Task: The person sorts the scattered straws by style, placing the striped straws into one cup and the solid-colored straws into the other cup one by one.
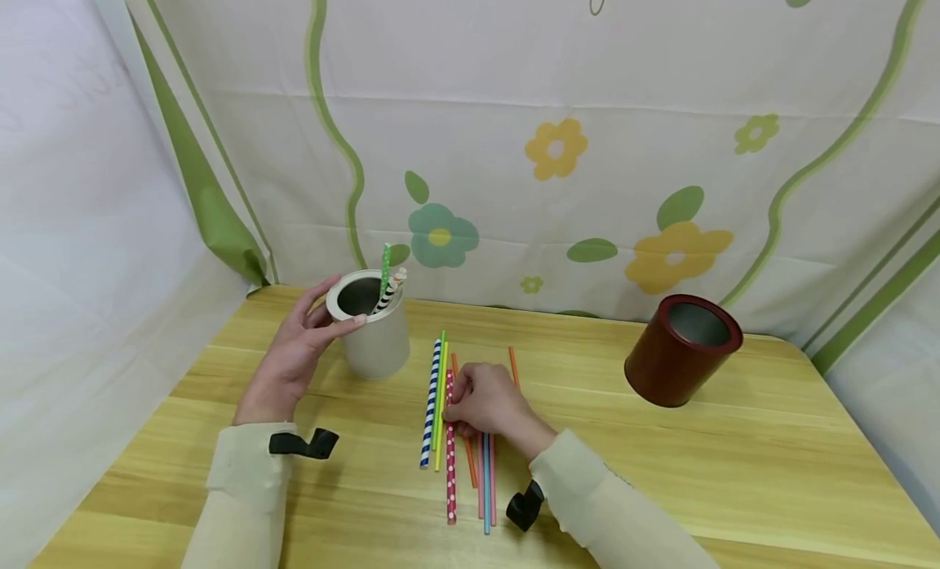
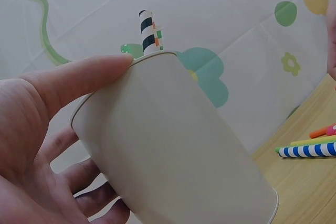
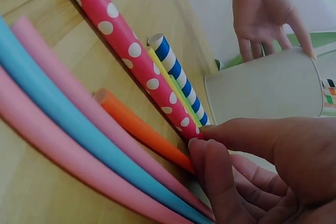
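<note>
A whitish can (image 1: 378,348) stands at the left, and my left hand (image 1: 290,353) grips it, thumb on the rim and fingers around the far side. Out of it stick a green dotted paper straw (image 1: 385,263) and a black-and-white striped straw (image 2: 147,29), with another patterned one beside it. Thumb and forefinger of my right hand (image 1: 488,397) pinch a pink straw with white dots (image 1: 451,483) near its far end. To its left lie a blue-and-white striped straw (image 1: 430,410), a green one and a yellow straw (image 1: 438,451).
Right of the dotted straw lie an orange straw (image 1: 471,467), a blue straw (image 1: 486,504) and two plain pink ones. Another orange end (image 1: 513,365) shows beyond my right hand. A dark red can (image 1: 661,365) stands at the right. Flowered cloth (image 1: 485,169) hangs behind the wooden table (image 1: 771,471).
</note>
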A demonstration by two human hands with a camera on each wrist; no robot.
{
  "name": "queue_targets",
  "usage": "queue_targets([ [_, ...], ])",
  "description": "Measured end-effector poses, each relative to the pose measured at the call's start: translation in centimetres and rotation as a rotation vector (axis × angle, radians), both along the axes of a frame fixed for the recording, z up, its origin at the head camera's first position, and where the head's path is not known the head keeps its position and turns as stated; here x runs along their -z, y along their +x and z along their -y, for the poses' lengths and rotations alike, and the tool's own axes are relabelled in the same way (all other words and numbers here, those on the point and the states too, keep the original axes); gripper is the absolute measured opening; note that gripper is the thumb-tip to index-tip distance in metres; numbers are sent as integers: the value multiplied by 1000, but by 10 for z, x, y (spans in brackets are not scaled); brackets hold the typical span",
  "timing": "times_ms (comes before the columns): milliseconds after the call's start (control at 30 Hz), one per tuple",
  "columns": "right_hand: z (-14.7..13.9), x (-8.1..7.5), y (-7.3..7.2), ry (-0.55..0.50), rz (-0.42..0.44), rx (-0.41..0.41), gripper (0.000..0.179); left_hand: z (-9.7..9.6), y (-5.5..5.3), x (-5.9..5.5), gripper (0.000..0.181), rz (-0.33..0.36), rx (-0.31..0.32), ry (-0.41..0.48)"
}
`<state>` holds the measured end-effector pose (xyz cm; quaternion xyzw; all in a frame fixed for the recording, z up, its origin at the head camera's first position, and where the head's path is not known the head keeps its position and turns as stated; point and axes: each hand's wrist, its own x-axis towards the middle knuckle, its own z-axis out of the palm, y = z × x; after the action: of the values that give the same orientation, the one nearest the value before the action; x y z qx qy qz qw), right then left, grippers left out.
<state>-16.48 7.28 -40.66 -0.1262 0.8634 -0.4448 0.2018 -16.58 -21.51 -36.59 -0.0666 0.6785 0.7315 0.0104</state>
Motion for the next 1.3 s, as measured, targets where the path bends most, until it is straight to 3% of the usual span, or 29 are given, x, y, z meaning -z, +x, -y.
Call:
queue_targets([
  [333,5,-4,1,74,-69,-8,24,0,-1,0,86,2,-3,-2],
  [1300,13,-7,2,214,-106,6,30,0,1,0,85,-3,-2,0],
])
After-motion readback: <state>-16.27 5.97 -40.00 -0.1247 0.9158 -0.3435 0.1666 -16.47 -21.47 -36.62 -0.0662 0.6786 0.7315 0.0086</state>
